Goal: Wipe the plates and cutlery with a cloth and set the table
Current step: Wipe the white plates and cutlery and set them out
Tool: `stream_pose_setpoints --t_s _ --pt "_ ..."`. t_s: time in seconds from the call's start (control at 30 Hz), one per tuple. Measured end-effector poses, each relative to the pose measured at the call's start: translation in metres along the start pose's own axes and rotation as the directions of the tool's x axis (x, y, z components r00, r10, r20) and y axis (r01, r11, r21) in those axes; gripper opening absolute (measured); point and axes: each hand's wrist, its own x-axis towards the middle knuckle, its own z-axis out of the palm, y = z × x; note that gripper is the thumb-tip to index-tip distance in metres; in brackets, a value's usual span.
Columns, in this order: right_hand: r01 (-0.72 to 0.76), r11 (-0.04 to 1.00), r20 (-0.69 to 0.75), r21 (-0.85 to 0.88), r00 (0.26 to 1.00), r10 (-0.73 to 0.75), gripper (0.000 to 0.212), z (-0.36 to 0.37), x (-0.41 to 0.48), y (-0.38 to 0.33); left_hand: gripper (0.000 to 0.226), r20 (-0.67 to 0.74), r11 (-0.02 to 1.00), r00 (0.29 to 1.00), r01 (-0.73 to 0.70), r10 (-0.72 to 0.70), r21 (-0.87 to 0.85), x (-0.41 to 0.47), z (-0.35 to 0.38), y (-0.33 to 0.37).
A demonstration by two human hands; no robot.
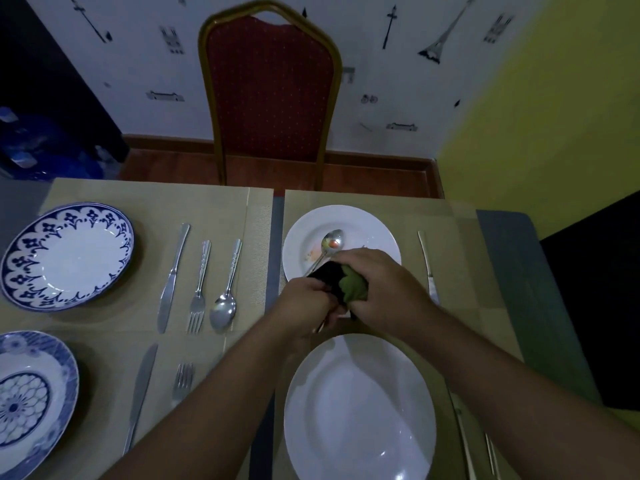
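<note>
**While Cutlery Is Wiped, Settings at Right of Frame Stand Incomplete**

As both hands meet at centre frame, the wiping step is in hand. The left hand point(306, 301) is curled round a slim metal piece whose end shows just below the fist; whether it is a fork or a spoon cannot be told. The right hand point(377, 282) clamps a green-and-dark cloth point(348, 287) over the other end of that piece.

Directly beyond the hands, a soiled spoon point(331, 241) lies on the far white plate point(377, 230), which carries food smears. A table knife point(426, 261) lies right of that plate. The near white plate point(360, 410), lower centre, appears clean. At left of frame, the blue-patterned plate point(67, 256) and the cutlery row point(199, 289) beside it look finished.

Judgement: the task is part done. The next move calls for laying the wiped piece beside a white plate. After that the spoon needs lifting clear, then it and the smeared plate want wiping.
</note>
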Motion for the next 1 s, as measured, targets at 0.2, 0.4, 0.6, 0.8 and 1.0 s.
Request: stream_pose_setpoints --t_s 0.2,0.4,0.6,0.8,1.0 --pt "-0.17 0.984 -0.072 -0.059 0.984 0.166 0.047 0.0 0.013 0.012 0.026 0.061 0.991 0.996 0.07 -0.064 -0.11 -0.009 -0.015 -0.013" --pt "-0.08 0.997 -0.042 -0.01 0.996 0.079 0.05 0.008 -0.003 -0.008 0.023 0.1 0.994 0.995 0.03 -0.02 -0.104 -0.009 -0.023 -0.015" --pt "-0.418 0.908 -0.235 0.037 0.879 0.415 0.03 -0.01 0.009 0.012 0.018 0.114 0.989 0.993 0.021 -0.004 -0.144 -0.016 -0.035 -0.02" --pt "-0.502 0.843 -0.277 0.196 0.796 0.538 0.035 -0.01 -0.006 0.006 0.016 0.098 0.972 0.992 0.104 -0.085 -0.21 -0.012 -0.026 -0.02" --pt "-0.511 0.789 -0.273 0.342 0.749 0.604 0.037 -0.013 -0.027 0.005 0.025 0.191 0.952 0.972 0.183 -0.137 -0.247 -0.014 -0.01 -0.012"
